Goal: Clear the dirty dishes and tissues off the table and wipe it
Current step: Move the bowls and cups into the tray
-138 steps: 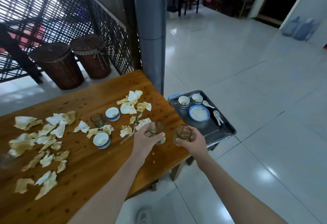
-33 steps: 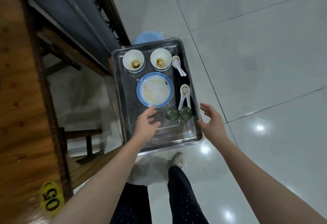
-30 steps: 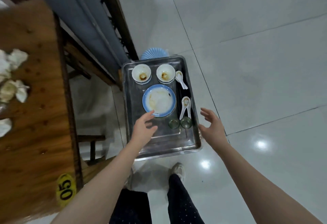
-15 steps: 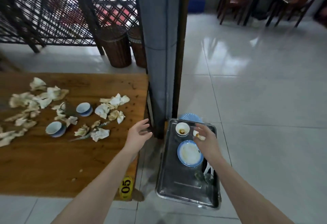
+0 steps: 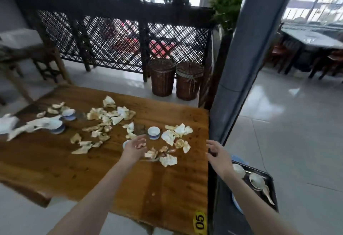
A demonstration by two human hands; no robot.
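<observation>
The wooden table (image 5: 55,162) carries several crumpled, stained tissues (image 5: 168,137) and small blue-and-white cups. One cup (image 5: 153,132) stands just beyond my left hand (image 5: 134,147), which hovers empty above the table with its fingers loosely spread. A second cup (image 5: 125,143) is partly hidden behind that hand. Two more cups (image 5: 69,114) sit far left among tissues. My right hand (image 5: 217,153) is empty with relaxed fingers, just past the table's right edge. The metal tray (image 5: 271,181) on the floor at lower right holds bowls and spoons.
A grey pillar (image 5: 246,52) rises right beside the table's right end. Two wicker baskets (image 5: 173,78) stand against a dark lattice screen behind the table. A yellow "05" sticker (image 5: 200,222) marks the near corner. Open tiled floor lies to the right.
The view swung up from the tray back to the table. Both glasses were set down on the tray; both hands, now empty, moved from the tray toward the table.
</observation>
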